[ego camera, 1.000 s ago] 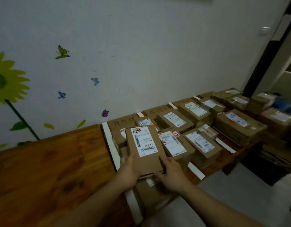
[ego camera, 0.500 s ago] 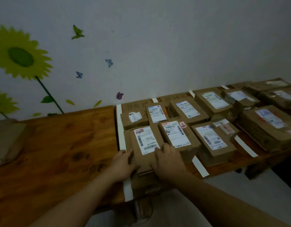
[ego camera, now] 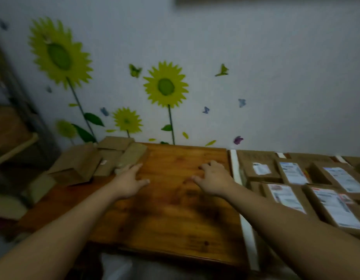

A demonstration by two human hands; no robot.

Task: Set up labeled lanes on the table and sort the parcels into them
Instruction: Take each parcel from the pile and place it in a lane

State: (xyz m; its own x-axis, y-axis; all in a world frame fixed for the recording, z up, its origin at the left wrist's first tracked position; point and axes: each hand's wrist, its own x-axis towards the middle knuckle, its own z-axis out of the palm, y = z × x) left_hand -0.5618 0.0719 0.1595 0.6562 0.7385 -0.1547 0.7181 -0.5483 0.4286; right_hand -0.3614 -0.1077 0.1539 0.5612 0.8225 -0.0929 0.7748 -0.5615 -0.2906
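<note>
Sorted parcels (ego camera: 284,196): labelled cardboard boxes lying in rows right of a white tape strip (ego camera: 249,237) on the wooden table (ego camera: 175,209).
Unsorted boxes (ego camera: 78,166): heaped at the table's far left end.
Left hand (ego camera: 130,182): empty, fingers straight, tips by the heap; blur hides whether they touch.
Right hand (ego camera: 213,180): empty, fingers loosely bent, over bare wood beside the strip.
Wall behind: sunflower decals (ego camera: 166,85).

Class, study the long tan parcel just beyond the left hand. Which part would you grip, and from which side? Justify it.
Probably its near end, clasped over the top across the narrow width, coming from the bare table side on the right. The long tan parcel lies flat, and other parcels crowd its left flank.
</note>
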